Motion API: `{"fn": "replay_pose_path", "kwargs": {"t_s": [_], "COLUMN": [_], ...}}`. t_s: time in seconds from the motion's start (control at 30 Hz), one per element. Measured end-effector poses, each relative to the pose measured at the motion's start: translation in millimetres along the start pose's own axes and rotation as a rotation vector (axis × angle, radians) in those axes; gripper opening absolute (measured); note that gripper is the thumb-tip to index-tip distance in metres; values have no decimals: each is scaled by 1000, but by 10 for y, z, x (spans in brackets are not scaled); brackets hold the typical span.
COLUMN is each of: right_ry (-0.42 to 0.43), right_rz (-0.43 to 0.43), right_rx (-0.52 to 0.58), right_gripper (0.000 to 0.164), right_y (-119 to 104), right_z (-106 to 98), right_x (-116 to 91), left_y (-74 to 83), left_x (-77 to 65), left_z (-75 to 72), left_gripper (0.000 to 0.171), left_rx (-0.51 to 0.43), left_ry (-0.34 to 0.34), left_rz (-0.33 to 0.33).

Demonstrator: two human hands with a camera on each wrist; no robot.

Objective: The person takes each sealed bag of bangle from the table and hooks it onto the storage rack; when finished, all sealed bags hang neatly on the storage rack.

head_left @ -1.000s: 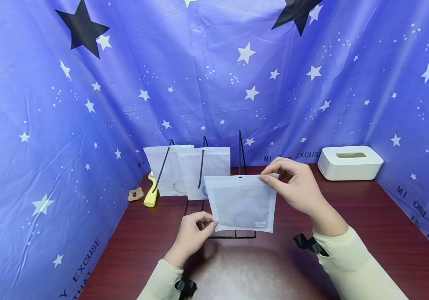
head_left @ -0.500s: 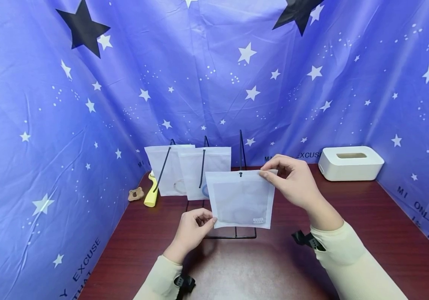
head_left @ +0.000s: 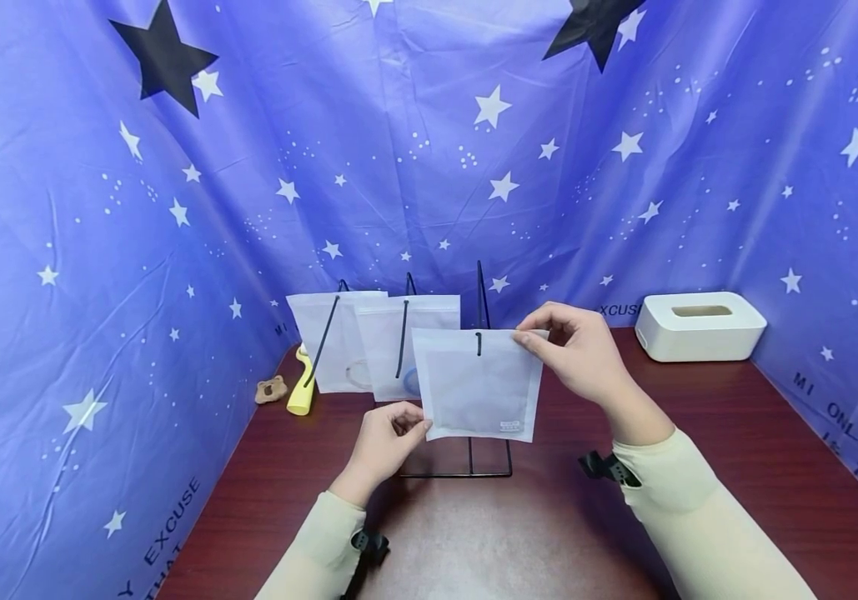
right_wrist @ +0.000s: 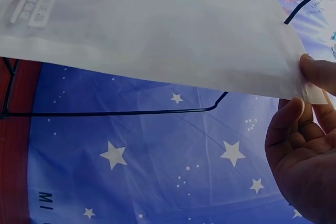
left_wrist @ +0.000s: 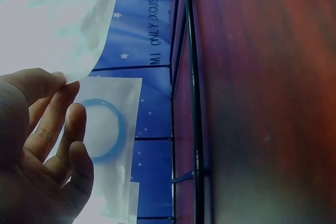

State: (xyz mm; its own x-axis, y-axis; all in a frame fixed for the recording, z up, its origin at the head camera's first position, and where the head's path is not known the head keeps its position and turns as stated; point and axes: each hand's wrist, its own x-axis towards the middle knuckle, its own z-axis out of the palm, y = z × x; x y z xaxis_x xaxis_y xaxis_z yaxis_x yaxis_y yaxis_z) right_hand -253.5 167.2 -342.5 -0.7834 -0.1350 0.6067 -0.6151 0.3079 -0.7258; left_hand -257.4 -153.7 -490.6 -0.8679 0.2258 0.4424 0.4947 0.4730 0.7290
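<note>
A frosted white pouch (head_left: 483, 387) hangs in front of the black wire rack (head_left: 471, 476), a rack prong (right_wrist: 300, 9) sticking out through the hole near its top edge. My right hand (head_left: 582, 354) pinches the pouch's top right corner between thumb and fingers. At the bottom left corner, my left hand (head_left: 387, 446) grips the edge the same way, its other fingers loosely curled in the left wrist view. Two similar pouches hang on prongs to the left; the nearer pouch (head_left: 429, 333) shows a blue ring (left_wrist: 119, 129) through it.
A yellow handled object (head_left: 301, 392) and a small brown bear-shaped piece (head_left: 271, 389) lie left of the rack. At the back right stands a white tissue box (head_left: 699, 337). A blue star-printed curtain (head_left: 413, 167) surrounds the dark red table (head_left: 759, 467).
The pouch has risen and moved back toward the rack with both hands. Its hole, earlier in front of the prong tip, now has the prong passing through and protruding toward me.
</note>
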Motion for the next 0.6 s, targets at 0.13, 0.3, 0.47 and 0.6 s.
{"fn": "replay_pose_path", "kwargs": {"t_s": [0.13,0.3,0.47,0.6], "right_ry": [8,17,33,35], "right_rz": [6,11,23,34], "right_rx": [-4,-14,-34,-32], "right_gripper": [6,7,5,4], "right_y": [39,109,103,-33], "right_z": [-1,2,19,22], "right_x": [53,114,173,208], "left_y": [-28,-63,-99,-128], "left_x": [74,159,237,293], "left_z": [-3,9,30,45], "left_gripper": [6,7,5,7], "left_rx": [-3,-2,0,25], "left_ry": [16,21,33,52], "left_rz": [-8,-19,-18,-30]}}
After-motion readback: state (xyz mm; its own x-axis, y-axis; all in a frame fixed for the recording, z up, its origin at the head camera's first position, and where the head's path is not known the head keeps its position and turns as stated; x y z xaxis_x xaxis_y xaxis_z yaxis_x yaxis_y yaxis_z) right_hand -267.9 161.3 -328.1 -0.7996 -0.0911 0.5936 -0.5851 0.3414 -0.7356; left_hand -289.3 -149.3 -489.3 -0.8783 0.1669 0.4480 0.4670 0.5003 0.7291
